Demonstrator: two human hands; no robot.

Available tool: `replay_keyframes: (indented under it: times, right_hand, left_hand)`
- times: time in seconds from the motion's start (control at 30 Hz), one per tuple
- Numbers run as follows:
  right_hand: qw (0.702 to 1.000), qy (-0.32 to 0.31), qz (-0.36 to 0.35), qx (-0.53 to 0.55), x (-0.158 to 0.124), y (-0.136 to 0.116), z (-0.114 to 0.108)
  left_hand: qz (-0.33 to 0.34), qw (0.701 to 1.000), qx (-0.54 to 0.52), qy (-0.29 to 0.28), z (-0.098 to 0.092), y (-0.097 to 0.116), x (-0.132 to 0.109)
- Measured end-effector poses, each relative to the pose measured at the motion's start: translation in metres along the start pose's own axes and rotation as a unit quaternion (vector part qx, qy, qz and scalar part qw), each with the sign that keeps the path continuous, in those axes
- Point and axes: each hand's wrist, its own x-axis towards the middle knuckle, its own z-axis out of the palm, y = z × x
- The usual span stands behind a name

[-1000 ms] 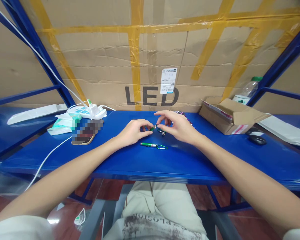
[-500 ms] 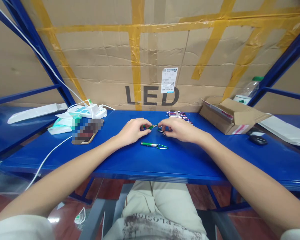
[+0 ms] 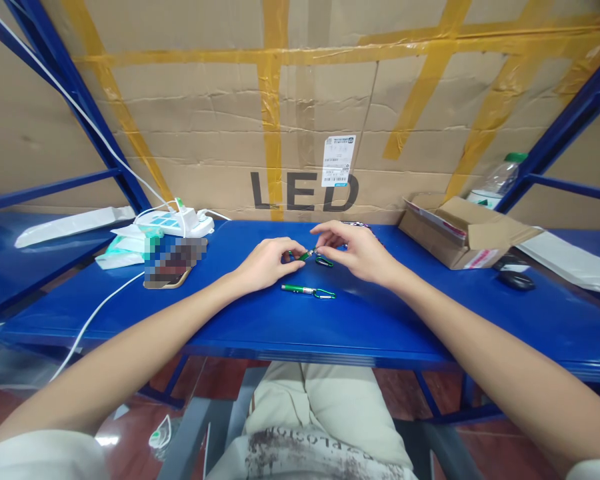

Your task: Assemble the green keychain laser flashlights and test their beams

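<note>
My left hand (image 3: 270, 262) is closed on a slim green penlight (image 3: 306, 255), whose metal end pokes out toward the right. At that end, my right hand (image 3: 357, 250) has its thumb and a fingertip close together on the small metal tip, with the index finger raised above. A green carabiner (image 3: 324, 262) hangs or lies just under the right thumb; whether it is joined to the held penlight is hard to make out. Nearer to me, a second green penlight (image 3: 298, 289) with its own carabiner (image 3: 325, 294) lies flat on the blue table (image 3: 260, 327).
Behind my right hand lie several more penlights (image 3: 360, 225), mostly covered. An open cardboard box (image 3: 455, 230) and a black mouse (image 3: 516, 280) are on the right. To the left are a phone (image 3: 175, 263), a tissue pack (image 3: 130, 247) and a power strip (image 3: 200, 223).
My right hand has lifted and turned, its index finger rising, and has let go of the carabiner, which now shows below the thumb. My left hand has stayed in place.
</note>
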Motion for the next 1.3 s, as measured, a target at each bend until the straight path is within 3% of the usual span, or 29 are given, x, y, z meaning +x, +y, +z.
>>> replay_keyframes:
  times: [0.6, 1.03, 1.3]
  right_hand:
    - [1.0, 0.0, -0.016, 0.003, 0.0, 0.005, 0.007]
    - [0.996, 0.014, 0.051, 0.068, 0.0, 0.014, 0.017]
    - [0.978, 0.023, 0.122, 0.167, 0.002, 0.014, 0.019]
  left_hand:
    - [0.045, 0.999, 0.002, 0.023, -0.001, 0.004, -0.001]
    - [0.059, 0.997, 0.052, 0.011, -0.001, 0.005, -0.002]
    - [0.11, 0.989, 0.098, 0.025, -0.001, 0.005, -0.005]
